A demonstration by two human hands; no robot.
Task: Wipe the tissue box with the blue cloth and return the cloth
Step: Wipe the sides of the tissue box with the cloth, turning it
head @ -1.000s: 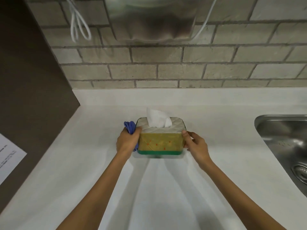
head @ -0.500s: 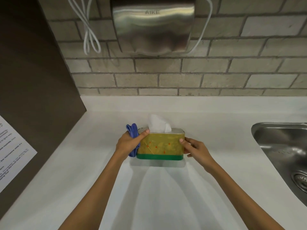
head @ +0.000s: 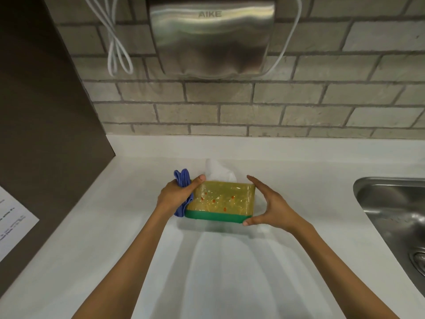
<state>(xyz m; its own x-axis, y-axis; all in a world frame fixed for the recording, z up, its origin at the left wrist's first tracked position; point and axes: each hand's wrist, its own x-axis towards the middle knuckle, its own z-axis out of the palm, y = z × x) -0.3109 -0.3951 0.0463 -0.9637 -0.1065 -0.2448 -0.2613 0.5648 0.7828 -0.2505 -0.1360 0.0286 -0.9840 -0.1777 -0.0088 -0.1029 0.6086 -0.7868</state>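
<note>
Cloth pressed to the tissue box's left end

I see the tissue box (head: 220, 201) on the white surface (head: 230, 272), left of the sink (head: 391, 215); my left hand (head: 176, 196) grips the blue cloth (head: 182, 178) against it, my right hand (head: 268, 204) spread wide at its right end.

1 head view, angled down at the countertop (head: 230, 272), close, facing brick wall (head: 230, 107)

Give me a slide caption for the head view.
Left hand presses blue cloth against tissue box; right hand steadies it.
</note>
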